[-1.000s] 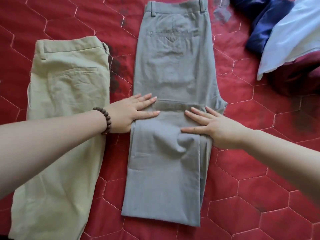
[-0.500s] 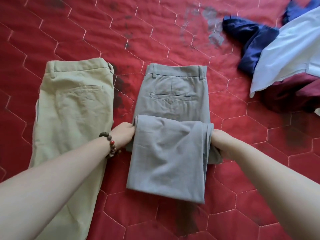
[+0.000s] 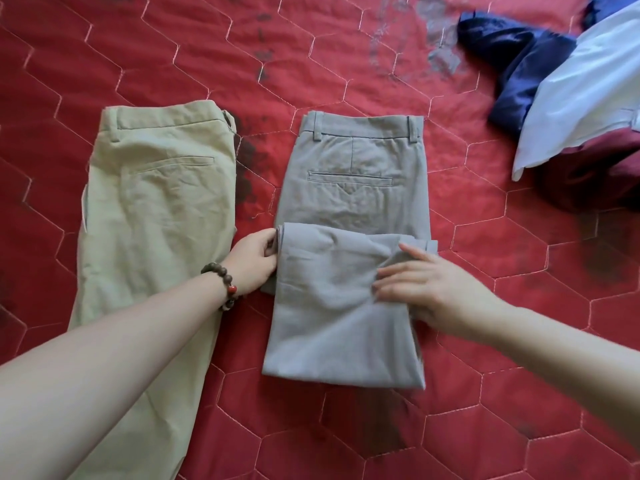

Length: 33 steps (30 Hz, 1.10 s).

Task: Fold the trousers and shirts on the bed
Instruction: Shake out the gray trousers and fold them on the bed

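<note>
Head view: red quilted bed [image 3: 346, 64] fills the frame, open above and below the clothes. Beige trousers [image 3: 156, 220] lie left; grey trousers [image 3: 349, 202] lie just beside them at centre, legs doubled up. Shirts [image 3: 571, 98] are heaped upper right. Left hand [image 3: 254, 261] pinches the fold's left edge; right hand [image 3: 436, 292] rests flat, fingers spread.

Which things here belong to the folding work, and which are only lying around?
For the job:
- grey trousers, left hand pinching the edge, right hand flat on top
- beige trousers
- white shirt
- navy garment
- maroon garment

Only there:
- red quilt
- bead bracelet
</note>
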Tool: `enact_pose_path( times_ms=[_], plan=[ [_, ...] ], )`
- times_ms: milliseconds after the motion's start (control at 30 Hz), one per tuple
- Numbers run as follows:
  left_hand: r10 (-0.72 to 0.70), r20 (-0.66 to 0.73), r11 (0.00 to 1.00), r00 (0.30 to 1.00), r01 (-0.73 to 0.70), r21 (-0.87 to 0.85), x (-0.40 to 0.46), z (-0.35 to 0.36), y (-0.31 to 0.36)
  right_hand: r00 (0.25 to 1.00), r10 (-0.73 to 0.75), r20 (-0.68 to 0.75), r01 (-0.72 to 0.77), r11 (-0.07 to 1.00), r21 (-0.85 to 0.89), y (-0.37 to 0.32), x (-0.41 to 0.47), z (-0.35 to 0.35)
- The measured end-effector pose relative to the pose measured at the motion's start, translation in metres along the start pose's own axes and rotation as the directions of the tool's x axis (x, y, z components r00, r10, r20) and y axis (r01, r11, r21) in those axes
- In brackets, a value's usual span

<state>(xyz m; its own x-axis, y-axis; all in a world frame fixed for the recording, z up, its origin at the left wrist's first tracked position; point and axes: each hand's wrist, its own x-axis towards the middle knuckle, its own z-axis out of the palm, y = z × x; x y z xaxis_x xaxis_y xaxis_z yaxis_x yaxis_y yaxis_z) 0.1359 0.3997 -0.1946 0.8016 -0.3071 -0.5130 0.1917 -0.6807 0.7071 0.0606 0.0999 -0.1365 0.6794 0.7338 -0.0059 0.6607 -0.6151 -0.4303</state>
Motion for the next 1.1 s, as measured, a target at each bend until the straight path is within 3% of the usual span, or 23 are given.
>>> enact_pose_path(
  times_ms=[67,100,167,233,300,367,400,533,600,700,900,1100],
  plan=[
    [-0.003,-0.008,1.000,1.000,0.003,0.031,0.001,0.000,-0.009,0.930,0.356,-0.098,-0.297,0.879,0.372,0.008,0.016,-0.015],
    [-0.025,-0.004,0.999,1.000,0.025,0.025,0.002,0.000,-0.012,0.842,0.526,-0.121,-0.397,0.755,0.522,0.013,0.028,-0.023],
    [-0.082,0.013,0.997,0.997,0.082,-0.008,0.003,0.001,-0.018,0.632,0.750,-0.193,-0.502,0.587,0.635,0.030,0.053,-0.032],
    [-0.034,-0.007,0.997,0.999,0.033,-0.073,0.000,0.001,-0.014,0.462,0.874,-0.150,-0.583,0.427,0.691,0.057,0.073,-0.032],
    [-0.035,-0.020,0.990,0.999,0.032,-0.140,-0.002,0.003,-0.009,0.304,0.952,0.037,-0.644,0.177,0.744,0.080,0.080,-0.021],
    [-0.052,-0.038,0.981,0.998,0.044,-0.188,-0.005,0.005,-0.007,0.222,0.959,0.177,-0.653,0.011,0.757,0.088,0.076,-0.009],
    [-0.053,-0.040,0.977,0.998,0.044,-0.211,-0.006,0.006,-0.007,0.217,0.959,0.184,-0.658,0.004,0.753,0.089,0.075,-0.005],
    [-0.027,-0.025,0.954,0.999,0.018,-0.299,-0.012,0.007,-0.009,0.285,0.958,0.039,-0.626,0.155,0.765,0.080,0.073,-0.007],
    [-0.010,-0.028,0.950,1.000,0.000,-0.312,-0.017,0.009,-0.012,0.302,0.951,0.067,-0.592,0.132,0.795,0.077,0.063,-0.002],
    [-0.031,-0.016,0.940,0.999,0.023,-0.342,-0.022,0.012,-0.016,0.301,0.935,0.185,-0.660,0.064,0.749,0.073,0.052,0.008],
    [-0.071,0.003,0.858,0.997,0.062,-0.510,-0.024,0.019,-0.015,0.286,0.946,0.156,-0.620,0.058,0.783,0.068,0.046,0.011],
    [-0.076,0.045,0.845,0.996,0.089,-0.527,-0.029,0.018,-0.020,0.278,0.931,0.235,-0.691,0.024,0.723,0.059,0.033,0.015]
  ],
)
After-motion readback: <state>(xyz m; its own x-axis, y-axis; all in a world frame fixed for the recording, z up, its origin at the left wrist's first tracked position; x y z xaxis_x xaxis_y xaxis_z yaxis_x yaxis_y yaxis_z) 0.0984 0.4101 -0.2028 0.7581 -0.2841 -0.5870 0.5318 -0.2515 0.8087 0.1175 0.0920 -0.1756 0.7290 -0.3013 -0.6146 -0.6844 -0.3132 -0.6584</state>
